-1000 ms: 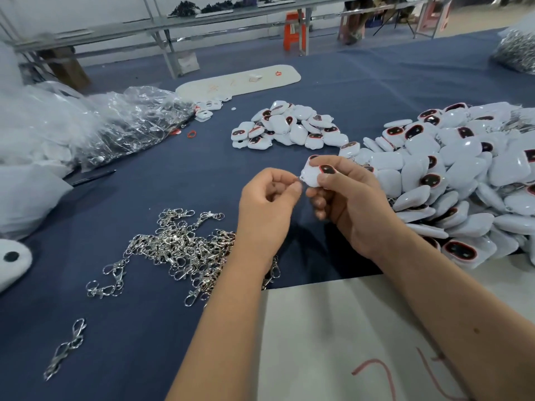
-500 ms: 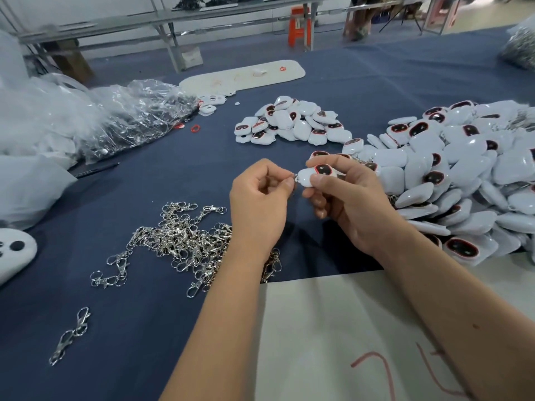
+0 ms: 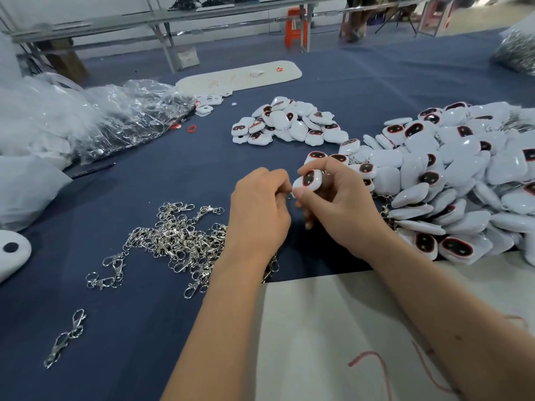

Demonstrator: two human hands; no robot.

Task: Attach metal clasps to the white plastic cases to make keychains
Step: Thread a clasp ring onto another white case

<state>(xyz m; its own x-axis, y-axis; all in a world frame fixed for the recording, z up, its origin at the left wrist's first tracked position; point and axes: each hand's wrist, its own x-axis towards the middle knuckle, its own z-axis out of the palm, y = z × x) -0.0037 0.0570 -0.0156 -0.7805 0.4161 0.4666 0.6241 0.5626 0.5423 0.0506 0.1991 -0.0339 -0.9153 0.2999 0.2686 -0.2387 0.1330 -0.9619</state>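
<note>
My right hand [image 3: 338, 204] pinches a white plastic case [image 3: 308, 181] with a dark red-rimmed window, held tilted above the blue table. My left hand [image 3: 260, 209] is curled right beside it, its fingertips pinching a small metal clasp [image 3: 288, 194] at the case's lower left corner; the clasp is almost wholly hidden. A tangle of loose silver clasps [image 3: 176, 241] lies to the left of my left wrist. A big heap of white cases [image 3: 451, 180] spreads to the right, and a smaller heap [image 3: 289, 123] lies further back.
Crumpled clear plastic bags [image 3: 95, 117] sit at the far left. A single clasp [image 3: 66, 337] lies near the front left. A white sheet with red marks [image 3: 333, 337] lies under my forearms. A long white board [image 3: 240, 78] sits far back, a white part [image 3: 11, 253] at the left edge.
The case in my right hand has turned so its dark window faces up. Both hands stay together at the case's corner.
</note>
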